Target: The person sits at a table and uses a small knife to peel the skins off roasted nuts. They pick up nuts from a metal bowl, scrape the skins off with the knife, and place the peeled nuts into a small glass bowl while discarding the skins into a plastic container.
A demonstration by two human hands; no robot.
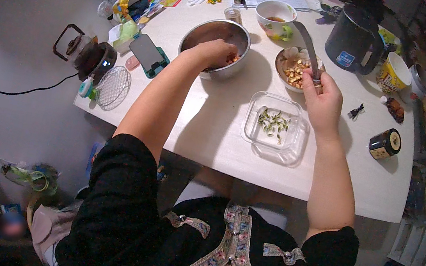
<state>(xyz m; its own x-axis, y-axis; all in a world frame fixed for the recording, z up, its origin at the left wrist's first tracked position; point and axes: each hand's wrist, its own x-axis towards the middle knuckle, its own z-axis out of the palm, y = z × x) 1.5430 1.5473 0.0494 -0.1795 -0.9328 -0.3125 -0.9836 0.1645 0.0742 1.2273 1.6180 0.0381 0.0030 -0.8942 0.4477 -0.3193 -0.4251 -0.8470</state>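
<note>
My left hand (pixel 217 54) reaches into a steel mixing bowl (pixel 196 36). Its fingers are bent and partly hidden; small orange-brown bits show at the fingertips, but I cannot make out what they hold. In my right hand (pixel 324 98) is a knife (pixel 312 48) with a long curved blade, gripped by its brown handle, the blade pointing up and away to the left. Just left of that hand sits a small bowl (pixel 279 70) holding tan nut-like pieces (pixel 295 75). Nearer me stands a clear plastic container (pixel 250 134) with small green pods (pixel 273 122) in it.
A patterned bowl (pixel 266 24) with dark liquid and a black kettle (pixel 349 40) stand at the back. To the right are a dark jar (pixel 385 144) and a yellow cup (pixel 394 75). A phone (pixel 147 54), wire rack (pixel 113 87) and glass pot (pixel 76 49) are at the left.
</note>
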